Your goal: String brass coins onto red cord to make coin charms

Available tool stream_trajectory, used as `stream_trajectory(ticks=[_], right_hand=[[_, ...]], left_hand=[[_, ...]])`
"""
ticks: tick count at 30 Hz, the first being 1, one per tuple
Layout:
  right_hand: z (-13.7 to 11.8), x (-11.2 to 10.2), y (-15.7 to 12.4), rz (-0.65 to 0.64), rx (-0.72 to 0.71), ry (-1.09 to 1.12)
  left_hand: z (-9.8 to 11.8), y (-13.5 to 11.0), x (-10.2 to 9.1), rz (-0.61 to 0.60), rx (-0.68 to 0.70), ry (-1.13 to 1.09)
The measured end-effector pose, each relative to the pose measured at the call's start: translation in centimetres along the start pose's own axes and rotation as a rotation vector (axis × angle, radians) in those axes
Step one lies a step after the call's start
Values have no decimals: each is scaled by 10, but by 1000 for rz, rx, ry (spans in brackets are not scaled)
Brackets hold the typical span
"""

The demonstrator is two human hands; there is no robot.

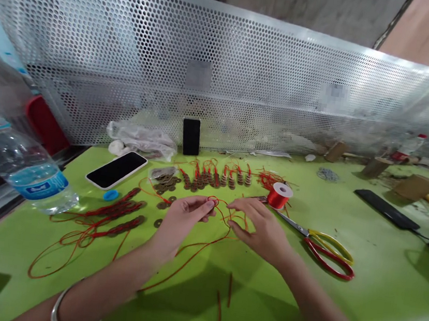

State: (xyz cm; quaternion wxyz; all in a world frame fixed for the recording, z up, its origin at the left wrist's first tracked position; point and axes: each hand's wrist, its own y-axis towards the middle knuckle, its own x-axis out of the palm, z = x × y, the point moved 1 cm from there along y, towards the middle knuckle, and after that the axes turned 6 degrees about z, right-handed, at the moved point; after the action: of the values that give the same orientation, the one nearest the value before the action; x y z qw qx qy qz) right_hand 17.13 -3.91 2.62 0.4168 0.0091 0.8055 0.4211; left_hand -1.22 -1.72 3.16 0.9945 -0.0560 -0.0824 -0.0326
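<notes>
My left hand (189,214) pinches a red cord (213,200) between thumb and fingers, with a small loop standing up at the fingertips. The cord runs on to the right and hangs down across the table. Close beside it, my right hand (255,228) has thumb and index finger apart, the cord passing at the fingertips; whether it touches them I cannot tell. Behind my hands, round coins with holes (165,180) lie in a loose pile. Stacks of coins with red cord (206,178) stand in a row. Strung coin bundles (122,209) lie to the left.
Right of my hands are a red thread spool (278,197) and scissors (317,246). On the left lie a white-edged phone (117,170), a blue cap (110,195) and a plastic bottle (21,168). Another phone (191,137) leans on the perforated metal screen (247,81).
</notes>
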Motion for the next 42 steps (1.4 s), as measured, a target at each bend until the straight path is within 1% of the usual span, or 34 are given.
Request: stream_trajectory(ticks=[2,5,9,11,13,17,19,21,24,26,29,31,33,35,37,39,40,41,42], right_hand=[[-1,1,4,24,111,108],[-5,-1,11,59,179,200],[-7,-4,21,79,153,226],[-7,-4,24,75,126,233],[-7,-3,25,51,114,241],[-11,0,23,-37,144,270],[-13,0,21,-62,163,283],[-14,0,19,-47,168,279],[-15,0,16,15,178,236],[-17,1,14,19,187,219],[-21,2,12,-30,191,262],[-25,1,10,-95,197,329],[-27,-3,3,-184,212,410],[-25,-13,-9,-267,244,462],[-16,-26,-26,-335,297,472],[-1,-42,-42,-418,372,468],[9,-50,-50,-434,414,434],[19,-57,-55,-435,448,350],[29,-63,-59,-381,470,218]], left_hand=[[-1,0,0,-22,-3,4],[-3,-2,0,-68,-2,17],[-5,-5,1,-146,-27,28],[-6,-7,3,-192,-46,19],[-6,-8,4,-207,-48,-5],[-1,-5,3,-167,-21,-61],[0,-3,1,-141,-4,-88],[1,-2,1,-119,25,-103],[-1,-2,0,-109,62,-116],[-2,-2,0,-95,66,-137],[2,-2,0,-62,88,-159],[9,-1,-2,-30,90,-205],[20,0,-4,13,71,-279],[31,1,-8,50,59,-338],[40,1,-12,77,68,-381],[44,1,-14,89,82,-406],[45,1,-14,88,88,-408],[44,1,-14,85,84,-405],[42,1,-13,80,73,-396]])
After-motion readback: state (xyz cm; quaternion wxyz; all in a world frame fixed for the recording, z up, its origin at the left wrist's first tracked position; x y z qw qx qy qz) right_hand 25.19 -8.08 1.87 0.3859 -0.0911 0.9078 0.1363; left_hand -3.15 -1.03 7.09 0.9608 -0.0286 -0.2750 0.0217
